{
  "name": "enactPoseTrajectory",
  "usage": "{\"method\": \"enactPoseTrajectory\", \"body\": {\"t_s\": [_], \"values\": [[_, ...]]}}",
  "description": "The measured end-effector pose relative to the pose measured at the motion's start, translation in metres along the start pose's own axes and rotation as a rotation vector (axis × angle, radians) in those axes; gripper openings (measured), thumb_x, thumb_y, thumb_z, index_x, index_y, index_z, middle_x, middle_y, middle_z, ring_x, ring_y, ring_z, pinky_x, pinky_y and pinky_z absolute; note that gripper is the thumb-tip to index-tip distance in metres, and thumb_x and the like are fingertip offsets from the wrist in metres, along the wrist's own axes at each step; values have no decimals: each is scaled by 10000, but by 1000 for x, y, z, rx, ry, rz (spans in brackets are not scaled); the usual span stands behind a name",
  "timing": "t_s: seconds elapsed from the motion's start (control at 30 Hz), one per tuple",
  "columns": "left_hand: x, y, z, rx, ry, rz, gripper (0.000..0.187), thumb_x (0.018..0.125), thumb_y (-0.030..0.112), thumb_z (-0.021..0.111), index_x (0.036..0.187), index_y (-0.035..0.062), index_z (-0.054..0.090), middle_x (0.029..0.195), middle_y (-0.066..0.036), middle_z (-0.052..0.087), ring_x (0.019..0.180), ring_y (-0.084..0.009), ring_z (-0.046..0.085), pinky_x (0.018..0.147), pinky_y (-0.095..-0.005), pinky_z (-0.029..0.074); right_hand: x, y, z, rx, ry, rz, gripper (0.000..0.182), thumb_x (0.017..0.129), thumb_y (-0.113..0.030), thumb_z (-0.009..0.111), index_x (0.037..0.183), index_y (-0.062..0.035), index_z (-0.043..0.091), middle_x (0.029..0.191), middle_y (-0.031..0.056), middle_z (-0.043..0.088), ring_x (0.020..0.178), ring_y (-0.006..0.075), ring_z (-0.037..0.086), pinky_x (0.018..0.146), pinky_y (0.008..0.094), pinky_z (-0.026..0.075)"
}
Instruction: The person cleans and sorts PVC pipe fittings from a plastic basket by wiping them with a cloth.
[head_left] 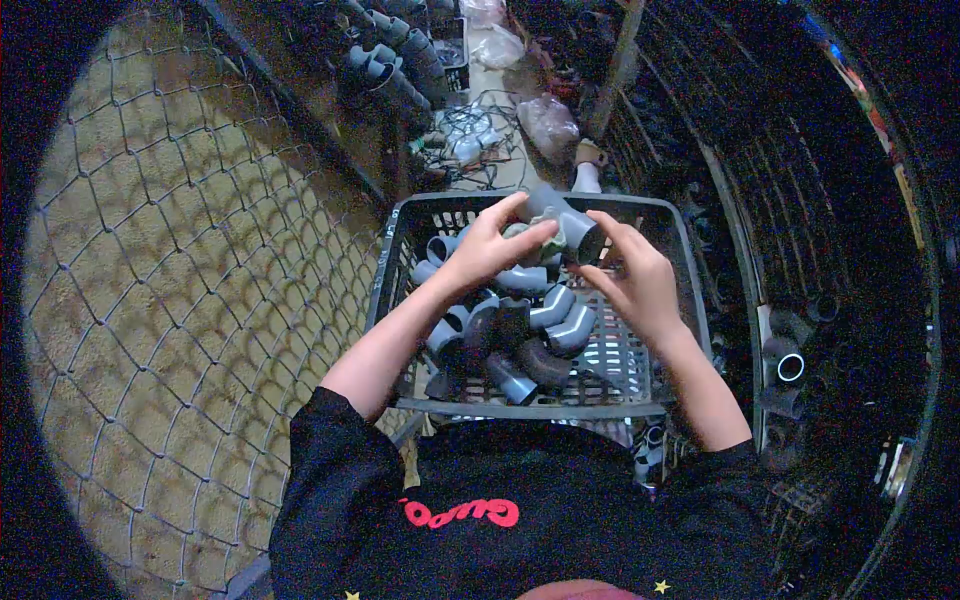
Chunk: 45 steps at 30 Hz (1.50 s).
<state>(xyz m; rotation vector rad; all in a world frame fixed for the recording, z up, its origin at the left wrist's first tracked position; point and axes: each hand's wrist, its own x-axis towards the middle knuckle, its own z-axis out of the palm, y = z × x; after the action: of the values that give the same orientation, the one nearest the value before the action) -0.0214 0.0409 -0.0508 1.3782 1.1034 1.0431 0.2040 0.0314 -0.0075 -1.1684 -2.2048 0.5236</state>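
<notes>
Pipe fitting of smooth grey plastic (582,232), up in the air over the basket, tilted, and both hands are on it! Its far end blurs; the near end angles toward the right. Left hand (487,242) has it from the left side, thumb laid across, fingers pinching the fitting together with a crumpled pale-green wad, perhaps cloth (537,240). Across from it, right hand (640,277) brackets the near end: index fingertip at the upper edge, thumb just beneath, fingers closed around that end. Below, glossy grey plastic elbow fittings (572,331) lie heaped in the left and middle of a black slotted plastic basket (540,411), its grid bottom showing at the right. Out left, grey wire-mesh fencing (131,250); beyond the basket, a clear plastic bag (548,128) on the floor.
</notes>
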Motion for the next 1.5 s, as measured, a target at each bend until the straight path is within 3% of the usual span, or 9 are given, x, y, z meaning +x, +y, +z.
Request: {"method": "enactPoseTrajectory", "body": {"t_s": [0.13,0.2,0.37,0.47,0.77,0.9,1.1,1.23,1.5], "values": [[1,-11,10,-2,61,-41,442,898,439,666,1022,15,690,867,-14,683,813,-71,591,726,-257,491,1,1,1,-117,59,-194,564,752,-78,753,1277,-118,550,1108,113,641,830,293,643,880,376,533],[-3,-3,8,-47,20,-144,428,911,427,653,995,9,697,908,-30,664,782,-81,590,710,-262,492,2,2,4,36,54,-129,594,721,-67,775,1265,-110,541,1121,114,629,850,285,643,860,375,540],[-9,-2,11,35,65,254,365,908,347,671,881,-15,707,1003,-81,594,852,-142,597,676,-280,493,-3,-8,18,621,83,133,611,824,-199,768,1321,-54,443,1103,114,613,875,182,623,737,317,517],[-10,-4,15,1,42,230,339,890,315,702,838,-19,708,1000,-88,602,909,-149,596,688,-277,496,0,-3,11,674,-174,413,646,852,-213,739,1372,-55,389,1114,146,610,916,210,636,763,325,510],[-11,-1,16,-178,-46,45,436,835,248,779,1169,29,604,1018,-42,677,858,-109,641,717,-254,526,-3,-4,16,100,165,-212,738,748,-35,717,1402,-131,390,1328,178,544,1066,380,617,864,416,535],[-15,-1,19,-236,-92,94,430,825,239,790,1152,27,609,997,-39,692,847,-98,647,705,-250,529,-5,0,12,-30,117,-266,818,712,-13,712,1434,-139,351,1386,127,509,1145,385,579,949,439,504],[-12,4,13,-204,15,45,345,821,231,791,1070,38,650,937,-24,697,759,-60,625,641,-227,503,-3,-5,16,444,92,116,710,871,-226,689,1454,-49,325,1333,179,542,1136,317,600,1037,443,388],[-14,2,9,-188,-6,-34,329,811,237,798,1033,35,664,919,-34,699,732,-53,615,619,-215,487,0,1,14,537,-97,103,591,901,-271,674,1367,1,433,1250,191,593,1089,268,610,961,369,443],[-9,10,15,-137,103,1,628,738,318,845,1199,13,546,1063,-84,652,953,-149,615,878,-320,491,1,-1,8,233,106,-81,578,749,-166,764,1260,-46,525,1165,162,595,1069,351,586,923,404,475]]}}
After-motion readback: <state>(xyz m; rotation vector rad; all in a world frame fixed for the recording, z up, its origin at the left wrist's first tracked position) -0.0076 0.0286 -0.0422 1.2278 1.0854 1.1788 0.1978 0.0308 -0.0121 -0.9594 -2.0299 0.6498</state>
